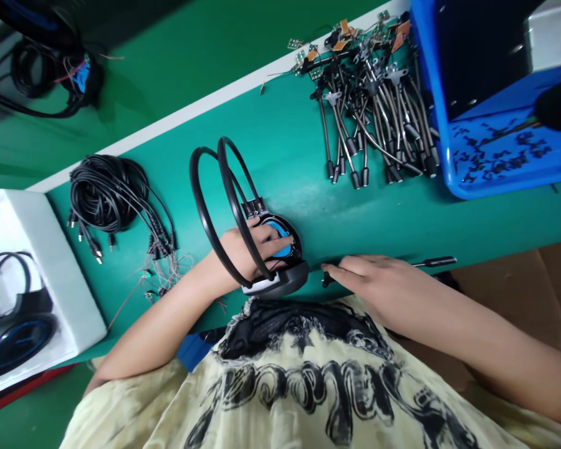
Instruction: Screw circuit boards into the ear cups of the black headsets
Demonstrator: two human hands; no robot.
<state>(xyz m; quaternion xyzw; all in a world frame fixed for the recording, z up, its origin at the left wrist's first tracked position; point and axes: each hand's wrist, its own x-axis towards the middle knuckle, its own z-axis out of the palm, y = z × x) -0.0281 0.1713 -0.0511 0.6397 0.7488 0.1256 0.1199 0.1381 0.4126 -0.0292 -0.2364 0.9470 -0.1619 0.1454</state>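
Observation:
A black over-ear headphone [247, 231] with a double-loop headband lies on the green bench mat [290, 156], its open ear cup [280, 240] showing a blue inner part. My left hand [252, 249] is shut on that cup, with the fingers reaching over the blue part and the wrist passing beneath the headband loops. My right hand [374, 280] grips a black-handled screwdriver [434, 262] close to the cup's edge. The tool's tip is partly hidden by my fingers.
Above the headphone lies a heap of metal headband rods with small circuit boards [369, 106]. A blue tray of small black parts [500, 149] stands far right. Coiled black cables [116, 199] and a white foam box holding headphones [28, 287] lie to the left.

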